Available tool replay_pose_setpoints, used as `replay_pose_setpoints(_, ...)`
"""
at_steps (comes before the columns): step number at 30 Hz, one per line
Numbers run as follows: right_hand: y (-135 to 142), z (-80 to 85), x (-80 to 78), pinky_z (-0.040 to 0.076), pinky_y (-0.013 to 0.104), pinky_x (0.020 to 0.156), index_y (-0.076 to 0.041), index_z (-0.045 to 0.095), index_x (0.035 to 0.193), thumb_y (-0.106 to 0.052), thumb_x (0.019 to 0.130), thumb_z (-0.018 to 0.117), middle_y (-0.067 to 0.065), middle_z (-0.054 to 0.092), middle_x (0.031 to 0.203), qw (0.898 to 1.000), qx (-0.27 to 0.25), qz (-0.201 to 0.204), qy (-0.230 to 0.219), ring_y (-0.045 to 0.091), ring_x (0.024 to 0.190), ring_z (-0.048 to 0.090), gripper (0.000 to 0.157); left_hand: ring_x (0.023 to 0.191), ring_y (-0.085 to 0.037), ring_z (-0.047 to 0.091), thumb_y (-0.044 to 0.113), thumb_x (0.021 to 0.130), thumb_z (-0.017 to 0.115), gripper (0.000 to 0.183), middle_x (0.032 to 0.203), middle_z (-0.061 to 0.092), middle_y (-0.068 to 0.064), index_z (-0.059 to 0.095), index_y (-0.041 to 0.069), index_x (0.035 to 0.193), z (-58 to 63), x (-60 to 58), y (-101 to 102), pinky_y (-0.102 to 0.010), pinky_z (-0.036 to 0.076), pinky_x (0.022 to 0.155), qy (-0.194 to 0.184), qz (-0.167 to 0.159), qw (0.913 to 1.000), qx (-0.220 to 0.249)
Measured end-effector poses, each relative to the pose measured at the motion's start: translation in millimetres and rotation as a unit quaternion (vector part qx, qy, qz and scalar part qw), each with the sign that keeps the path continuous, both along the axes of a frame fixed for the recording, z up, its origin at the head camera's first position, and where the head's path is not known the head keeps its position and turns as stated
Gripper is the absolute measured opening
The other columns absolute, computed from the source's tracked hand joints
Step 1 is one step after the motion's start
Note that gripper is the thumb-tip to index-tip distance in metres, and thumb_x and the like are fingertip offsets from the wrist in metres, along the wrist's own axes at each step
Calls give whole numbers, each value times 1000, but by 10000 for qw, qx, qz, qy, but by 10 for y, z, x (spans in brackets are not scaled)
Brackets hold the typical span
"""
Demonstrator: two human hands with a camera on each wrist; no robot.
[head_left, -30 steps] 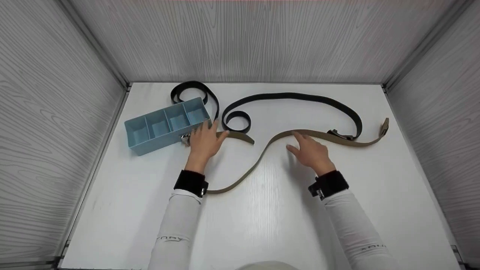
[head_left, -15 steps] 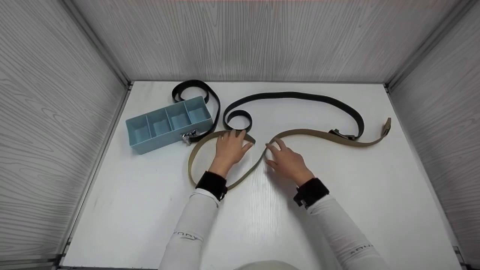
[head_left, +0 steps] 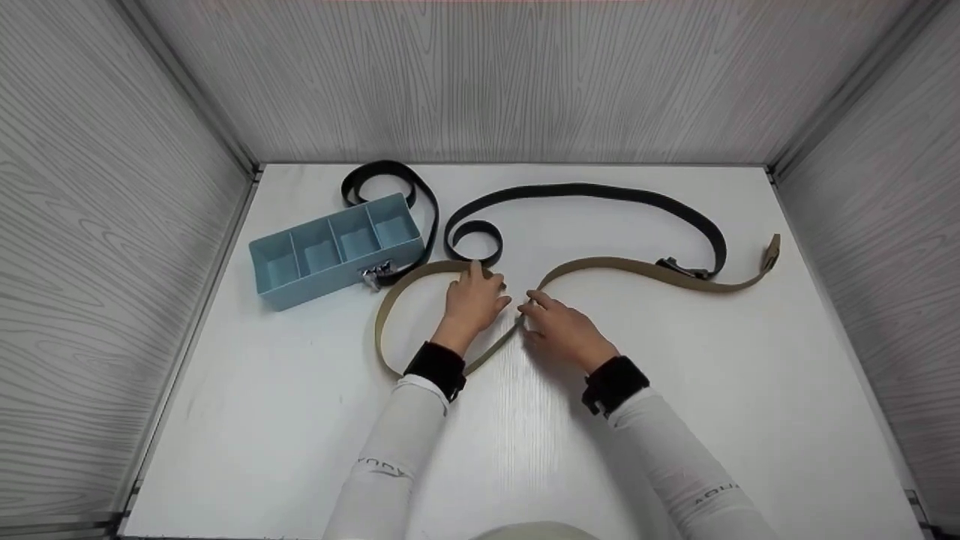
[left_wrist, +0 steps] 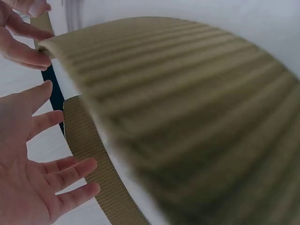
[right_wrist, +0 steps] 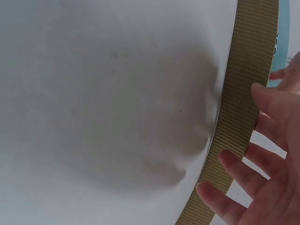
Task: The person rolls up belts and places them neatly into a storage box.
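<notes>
Fingers, left hand (head_left: 472, 301): spread, gripping nothing, at the end of tan belt (head_left: 619, 265). Fingers, right hand (head_left: 566, 330): curved, tan belt's middle run pinched between them. Left of left fingers: tray (head_left: 322, 282), black belt (head_left: 385, 166). Beyond right fingers: second black belt (head_left: 577, 190). Bench (head_left: 772, 375) beneath all.

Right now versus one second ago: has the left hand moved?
Yes. In the head view, the left hand has shifted rightward, away from the blue divided tray, which stays put.

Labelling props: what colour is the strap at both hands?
Khaki-brown strap, finely woven; clearest in the right wrist view.
</notes>
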State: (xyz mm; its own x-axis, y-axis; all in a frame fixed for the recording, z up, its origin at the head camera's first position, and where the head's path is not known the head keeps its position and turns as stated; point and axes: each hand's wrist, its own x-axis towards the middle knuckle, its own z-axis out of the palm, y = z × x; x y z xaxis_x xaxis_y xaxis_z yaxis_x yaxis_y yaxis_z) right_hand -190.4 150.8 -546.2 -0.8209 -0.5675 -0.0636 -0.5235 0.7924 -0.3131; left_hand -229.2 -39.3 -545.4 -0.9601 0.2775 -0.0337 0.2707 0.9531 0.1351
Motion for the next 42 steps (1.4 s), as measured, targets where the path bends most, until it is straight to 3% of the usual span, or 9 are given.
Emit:
replay_pose_setpoints(8,39,0,-1,49,45,90,-6,59,130,-13,94,66,19,43,145,9999,-123,-16,26,34,122,54,38,86,-32,67,39,94,64,37,105,63,-19,63,5,110,-39,-19,-20,-44,54,69,-70,199,9997,145)
replay_pose_setpoints(13,10,-21,11,47,44,94,-8,63,128,-12,91,70,16,49,139,9994,-294,198,-64,33,121,54,38,82,-32,69,12,96,59,17,95,69,-19,68,-1,102,-81,-94,27,-42,55,66,332,452,9975,426)
replay_pose_setpoints(16,-16,-42,23,45,41,97,-9,65,126,-10,89,71,11,56,133,9972,-459,564,-178,28,120,55,38,82,-34,69,-1,95,54,17,93,70,-20,64,-4,109,-77,-119,36,-43,55,67,434,627,9949,655)
replay_pose_setpoints(21,-38,-82,36,47,36,91,-6,70,113,-4,88,71,7,64,113,9900,-897,1057,-269,22,106,61,24,82,-37,68,-4,93,57,38,94,68,-24,49,-8,130,-36,-90,-9,-44,55,69,246,603,9942,853)
replay_pose_setpoints(25,26,-97,1,49,35,83,-7,71,99,-7,89,71,4,64,100,9912,-1038,744,-351,19,94,60,9,84,-37,68,-9,91,56,44,96,67,-27,44,-15,133,-12,-18,-86,-43,54,72,67,556,9928,1056)
replay_pose_setpoints(29,159,-104,-74,48,36,81,-6,70,96,-14,91,70,3,62,97,9928,-1049,319,-477,19,91,59,9,82,-37,68,-9,93,52,18,89,67,-27,61,-13,108,-16,71,-198,-43,55,69,122,588,9886,1382)
replay_pose_setpoints(32,267,-105,-150,48,37,81,-5,69,98,-15,92,70,5,61,98,9928,-1046,161,-556,21,91,58,12,76,-33,68,-6,92,53,18,80,68,-21,65,-3,80,0,134,-303,-43,54,64,1,453,9900,1338)
replay_pose_setpoints(35,354,-82,-219,49,38,82,-2,69,99,-14,91,70,8,61,99,9934,-1025,12,-517,24,93,60,14,68,-24,63,-4,90,58,25,72,66,-12,61,4,66,27,194,-409,-42,51,61,-417,156,9926,1129)
replay_pose_setpoints(42,303,-24,-167,51,38,85,3,68,109,-2,88,70,13,60,112,9973,-719,-178,-30,29,100,63,22,65,-19,52,2,90,62,19,71,62,-2,68,9,73,-51,326,-502,-40,47,63,-987,-570,9873,1106)
